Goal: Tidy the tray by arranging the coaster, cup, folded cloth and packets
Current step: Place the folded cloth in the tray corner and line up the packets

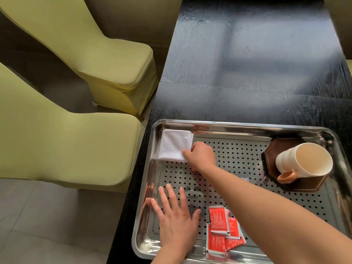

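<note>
A steel tray with a perforated floor lies on the dark table. A white folded cloth sits in its far left corner, and my right hand pinches the cloth's near right corner. Flat on the tray floor at the near left rests my left hand, fingers spread, holding nothing. Several red packets lie overlapped beside it at the near edge. At the far right a white cup with an orange handle stands on a brown octagonal coaster.
The black wooden table stretches away beyond the tray. Two chairs in yellow-green covers stand close against the table's left side, over a tiled floor.
</note>
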Tool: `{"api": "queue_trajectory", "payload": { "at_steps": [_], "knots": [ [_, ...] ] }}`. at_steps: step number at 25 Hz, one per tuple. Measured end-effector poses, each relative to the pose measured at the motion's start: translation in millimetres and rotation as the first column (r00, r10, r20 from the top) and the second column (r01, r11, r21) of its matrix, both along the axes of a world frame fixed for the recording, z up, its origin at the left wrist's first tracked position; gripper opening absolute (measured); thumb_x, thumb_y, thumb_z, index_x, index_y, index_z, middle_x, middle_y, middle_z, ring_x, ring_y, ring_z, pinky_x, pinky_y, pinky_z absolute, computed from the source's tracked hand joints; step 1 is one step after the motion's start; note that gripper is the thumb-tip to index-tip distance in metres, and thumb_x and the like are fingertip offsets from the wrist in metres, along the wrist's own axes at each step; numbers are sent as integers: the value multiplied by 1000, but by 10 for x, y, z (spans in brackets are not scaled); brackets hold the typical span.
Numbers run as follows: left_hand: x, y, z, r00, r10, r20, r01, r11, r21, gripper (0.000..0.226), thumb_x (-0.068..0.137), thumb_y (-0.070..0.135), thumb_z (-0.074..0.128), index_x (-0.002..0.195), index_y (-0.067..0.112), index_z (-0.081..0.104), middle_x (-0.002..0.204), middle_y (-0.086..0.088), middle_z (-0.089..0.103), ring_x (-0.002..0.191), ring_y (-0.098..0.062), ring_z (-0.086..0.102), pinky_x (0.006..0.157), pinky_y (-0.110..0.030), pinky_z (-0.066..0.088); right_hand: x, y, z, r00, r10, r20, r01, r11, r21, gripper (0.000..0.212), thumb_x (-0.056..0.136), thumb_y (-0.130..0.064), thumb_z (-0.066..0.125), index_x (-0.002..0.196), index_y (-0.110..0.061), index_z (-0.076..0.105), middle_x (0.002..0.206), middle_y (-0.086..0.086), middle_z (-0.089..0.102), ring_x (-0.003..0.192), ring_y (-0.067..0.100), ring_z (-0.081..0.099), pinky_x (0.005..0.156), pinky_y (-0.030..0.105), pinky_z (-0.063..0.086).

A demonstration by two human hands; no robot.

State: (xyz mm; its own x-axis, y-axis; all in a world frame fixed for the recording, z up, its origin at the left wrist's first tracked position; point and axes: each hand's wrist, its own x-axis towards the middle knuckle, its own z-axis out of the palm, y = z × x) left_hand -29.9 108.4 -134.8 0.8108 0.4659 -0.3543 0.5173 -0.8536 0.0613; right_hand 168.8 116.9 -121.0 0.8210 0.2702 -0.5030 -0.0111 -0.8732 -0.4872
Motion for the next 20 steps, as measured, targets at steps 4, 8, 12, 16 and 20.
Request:
{"api": "queue_trajectory", "payload": {
  "at_steps": [4, 8, 12, 16, 20],
  "knots": [
    [-12, -1, -22, 1000, -4, 20, 4, 1000, 10, 80, 87, 62, 27, 141, 7, 49, 150, -32, 34, 140, -52, 27, 103, -75, 29, 28, 11, 35, 998, 1, 70, -2, 1000, 12, 40, 88, -40, 63, 114, -11, 54, 110, 8, 65, 99, 31, 63, 84, 37, 51],
    [13, 8, -33, 1000, 3, 30, -4, 1000, 14, 80, 85, 62, 29, 136, 7, 55, 147, -32, 40, 138, -53, 33, 101, -75, 31, 36, 7, 22, 778, 428, 460, -416, 900, -132, 63, 99, -40, 48, 153, -22, 24, 161, -1, 24, 147, 27, 23, 112, 43, 35],
    [16, 21, -32, 1000, 7, 21, -7, 1000, 16, 80, 83, 64, 29, 135, 9, 57, 145, -31, 43, 137, -53, 34, 102, -75, 30, 60, -18, -160, 671, 674, 308, -634, 738, -234, 62, 104, -44, 24, 157, -24, 1, 166, -6, -6, 152, 20, -9, 123, 51, 12],
    [11, 29, -60, 1000, 0, 23, -1, 1000, 20, 81, 84, 64, 30, 137, 8, 54, 147, -32, 39, 138, -54, 31, 103, -75, 27, 145, -73, -247, 644, 717, 266, -673, 697, -249, 65, 103, -50, 23, 157, -25, -1, 166, -8, -9, 152, 19, -11, 122, 53, 9],
    [11, 26, -71, 999, 2, 37, -2, 1000, 4, 80, 84, 63, 32, 135, 7, 56, 147, -34, 39, 137, -55, 32, 101, -76, 29, 134, 39, -194, 626, 684, 375, -640, 725, -253, 67, 100, -58, 24, 157, -26, 7, 166, -4, -5, 153, 24, -7, 123, 49, 3]
  ]
}}
